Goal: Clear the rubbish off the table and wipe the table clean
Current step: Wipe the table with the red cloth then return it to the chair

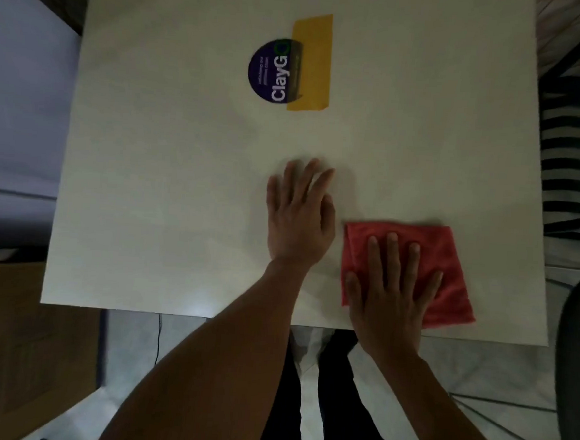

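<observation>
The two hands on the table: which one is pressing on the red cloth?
The right hand lies flat on the red cloth near the table's front edge, fingers spread. The left hand rests on bare tabletop beside it, touching no cloth.

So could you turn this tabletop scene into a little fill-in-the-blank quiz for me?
1. The right hand presses flat on a folded ____ cloth.
2. The left hand lies with straight fingers on the bare ____.
3. The strip of yellow tape partly covers a round ____ sticker.
4. The cloth lies near the table's ____ edge, closest to the person.

Missing words: red; table; purple; near
</observation>
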`<move>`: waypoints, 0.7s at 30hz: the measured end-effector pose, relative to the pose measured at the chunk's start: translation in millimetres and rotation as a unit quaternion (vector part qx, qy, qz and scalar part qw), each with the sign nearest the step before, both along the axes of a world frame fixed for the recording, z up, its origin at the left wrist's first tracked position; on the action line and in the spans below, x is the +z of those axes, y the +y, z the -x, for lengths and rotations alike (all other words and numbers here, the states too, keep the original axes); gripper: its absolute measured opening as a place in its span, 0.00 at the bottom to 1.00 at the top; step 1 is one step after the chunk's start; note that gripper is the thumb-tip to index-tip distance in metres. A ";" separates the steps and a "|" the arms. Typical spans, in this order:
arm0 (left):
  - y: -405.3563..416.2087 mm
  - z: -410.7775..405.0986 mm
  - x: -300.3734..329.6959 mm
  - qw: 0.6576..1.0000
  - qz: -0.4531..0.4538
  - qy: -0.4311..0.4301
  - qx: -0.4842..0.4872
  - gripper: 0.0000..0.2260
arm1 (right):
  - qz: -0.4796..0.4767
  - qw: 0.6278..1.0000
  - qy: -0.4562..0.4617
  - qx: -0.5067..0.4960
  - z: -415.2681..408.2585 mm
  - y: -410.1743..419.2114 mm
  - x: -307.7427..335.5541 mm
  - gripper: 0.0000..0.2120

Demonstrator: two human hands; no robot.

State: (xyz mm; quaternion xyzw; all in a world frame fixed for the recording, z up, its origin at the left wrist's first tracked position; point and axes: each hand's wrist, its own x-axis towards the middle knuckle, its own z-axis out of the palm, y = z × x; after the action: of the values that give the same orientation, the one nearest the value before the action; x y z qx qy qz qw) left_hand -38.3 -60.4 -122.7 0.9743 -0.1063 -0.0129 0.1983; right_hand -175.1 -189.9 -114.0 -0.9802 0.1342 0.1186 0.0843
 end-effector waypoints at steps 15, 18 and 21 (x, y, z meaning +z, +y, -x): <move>178.2 65.6 3.9 0.981 -0.094 0.067 0.155 0.25 | 0.052 0.995 -0.040 -0.072 -18.1 30.1 -8.5 0.32; 180.5 65.9 1.5 0.981 -0.095 0.059 0.160 0.25 | 0.057 0.992 -0.054 -0.098 -41.5 63.2 -11.0 0.32; 181.9 63.0 0.8 0.980 -0.094 0.067 0.159 0.25 | 0.046 0.994 -0.061 -0.078 -64.2 106.0 -9.8 0.31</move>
State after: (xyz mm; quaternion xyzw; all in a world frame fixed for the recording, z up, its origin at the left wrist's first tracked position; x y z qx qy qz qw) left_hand -101.2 121.5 -121.9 0.9900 0.0653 -0.0563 0.1119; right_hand -110.9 -83.9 -123.8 -0.9750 0.2103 0.0457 0.0561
